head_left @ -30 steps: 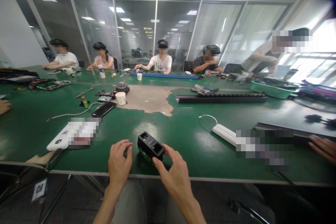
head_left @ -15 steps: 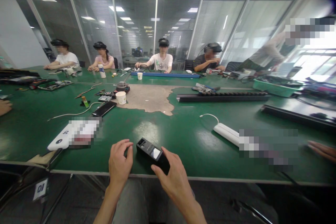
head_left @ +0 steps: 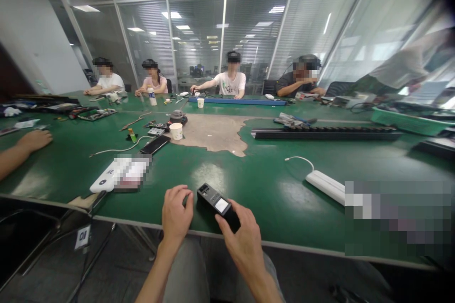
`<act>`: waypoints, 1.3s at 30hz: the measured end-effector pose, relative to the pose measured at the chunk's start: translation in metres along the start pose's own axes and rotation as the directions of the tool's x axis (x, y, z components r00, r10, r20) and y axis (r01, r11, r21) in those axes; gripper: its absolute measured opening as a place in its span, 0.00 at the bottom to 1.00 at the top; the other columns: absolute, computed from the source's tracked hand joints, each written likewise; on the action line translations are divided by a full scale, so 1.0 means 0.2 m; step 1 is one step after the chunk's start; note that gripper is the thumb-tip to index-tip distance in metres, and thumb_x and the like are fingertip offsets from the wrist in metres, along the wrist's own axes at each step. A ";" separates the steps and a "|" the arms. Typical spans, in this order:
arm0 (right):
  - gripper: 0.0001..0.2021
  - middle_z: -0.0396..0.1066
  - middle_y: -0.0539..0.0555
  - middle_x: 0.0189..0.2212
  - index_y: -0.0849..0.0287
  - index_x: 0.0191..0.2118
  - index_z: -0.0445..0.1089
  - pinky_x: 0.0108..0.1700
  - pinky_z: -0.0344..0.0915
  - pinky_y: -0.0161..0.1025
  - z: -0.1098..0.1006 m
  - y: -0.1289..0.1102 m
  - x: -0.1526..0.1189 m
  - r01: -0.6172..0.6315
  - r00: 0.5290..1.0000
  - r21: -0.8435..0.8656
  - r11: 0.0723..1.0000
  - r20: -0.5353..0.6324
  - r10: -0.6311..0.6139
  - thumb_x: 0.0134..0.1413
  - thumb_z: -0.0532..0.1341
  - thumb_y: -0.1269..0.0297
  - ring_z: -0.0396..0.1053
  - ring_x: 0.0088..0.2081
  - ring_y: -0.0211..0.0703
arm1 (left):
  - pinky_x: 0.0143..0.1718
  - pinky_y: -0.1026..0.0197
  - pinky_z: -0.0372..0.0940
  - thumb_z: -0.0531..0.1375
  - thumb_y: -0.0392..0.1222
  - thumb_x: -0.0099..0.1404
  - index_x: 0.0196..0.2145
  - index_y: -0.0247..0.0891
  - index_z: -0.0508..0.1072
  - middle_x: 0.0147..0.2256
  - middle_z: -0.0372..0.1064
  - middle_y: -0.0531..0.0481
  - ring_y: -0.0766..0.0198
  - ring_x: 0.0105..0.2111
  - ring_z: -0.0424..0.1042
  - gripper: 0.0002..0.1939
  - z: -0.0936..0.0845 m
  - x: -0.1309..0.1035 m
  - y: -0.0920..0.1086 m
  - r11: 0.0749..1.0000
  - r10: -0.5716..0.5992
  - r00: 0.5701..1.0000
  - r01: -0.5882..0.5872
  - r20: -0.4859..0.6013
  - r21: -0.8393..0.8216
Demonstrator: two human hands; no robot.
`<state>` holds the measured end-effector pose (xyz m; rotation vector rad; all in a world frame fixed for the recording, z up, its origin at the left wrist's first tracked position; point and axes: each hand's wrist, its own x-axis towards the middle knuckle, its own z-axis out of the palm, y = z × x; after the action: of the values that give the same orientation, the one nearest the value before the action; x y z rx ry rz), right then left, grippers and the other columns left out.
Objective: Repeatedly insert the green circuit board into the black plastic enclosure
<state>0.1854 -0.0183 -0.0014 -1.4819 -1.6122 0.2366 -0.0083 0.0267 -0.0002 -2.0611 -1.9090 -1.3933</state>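
A black oblong handheld device (head_left: 214, 199) with a small white screen or label lies slanted at the green table's (head_left: 270, 218) near edge. My right hand (head_left: 243, 234) grips its near end, thumb on the left side and fingers along the right. Just left of the device, my left hand (head_left: 177, 213) is held with its fingers curled toward the thumb. A small dark patch shows between those fingertips; I cannot make out what it is. The left hand stays apart from the device.
To the left are a white power bank-like case (head_left: 106, 177), a black phone (head_left: 155, 144) and a paper cup (head_left: 176, 131). A white bar with a cable (head_left: 327, 187) lies right. Behind it is a long black rail (head_left: 323, 133). Another person's hand (head_left: 37, 139) rests at far left.
The view has swung left, so the table and both hands appear farther right. The co-worker's arm at left shows more, and the hand at the right edge is gone from view. My grip looks unchanged.
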 end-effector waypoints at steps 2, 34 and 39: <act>0.20 0.73 0.59 0.46 0.58 0.52 0.69 0.52 0.66 0.50 0.00 -0.01 0.00 -0.002 1.000 0.005 1.000 -0.017 0.002 0.55 0.63 0.56 0.68 0.49 0.52 | 0.49 0.49 0.64 0.56 0.41 0.67 0.35 0.42 0.76 0.44 0.72 0.46 0.53 0.46 0.67 0.09 0.00 0.00 0.00 1.000 -0.001 1.000 0.002 -0.001 0.003; 0.25 0.73 0.63 0.45 0.63 0.55 0.68 0.52 0.65 0.51 -0.02 0.22 0.24 -0.118 0.992 -0.040 0.992 -0.047 0.116 0.56 0.60 0.52 0.70 0.48 0.54 | 0.49 0.50 0.63 0.56 0.43 0.67 0.34 0.42 0.75 0.43 0.72 0.46 0.54 0.45 0.68 0.08 0.00 -0.01 0.00 1.000 0.004 1.000 -0.004 -0.016 -0.013; 0.33 0.69 0.66 0.53 0.66 0.60 0.62 0.57 0.62 0.54 0.00 0.25 0.22 -0.076 0.995 -0.084 0.994 -0.070 0.071 0.51 0.64 0.55 0.64 0.55 0.57 | 0.50 0.50 0.63 0.56 0.43 0.67 0.34 0.42 0.76 0.43 0.73 0.46 0.53 0.46 0.68 0.08 0.00 -0.01 0.00 1.000 0.018 1.000 -0.019 -0.022 -0.019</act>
<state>0.2265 0.0338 -0.0136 -1.6003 -1.5327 0.1589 -0.0077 0.0262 -0.0015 -2.0578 -1.8710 -1.4293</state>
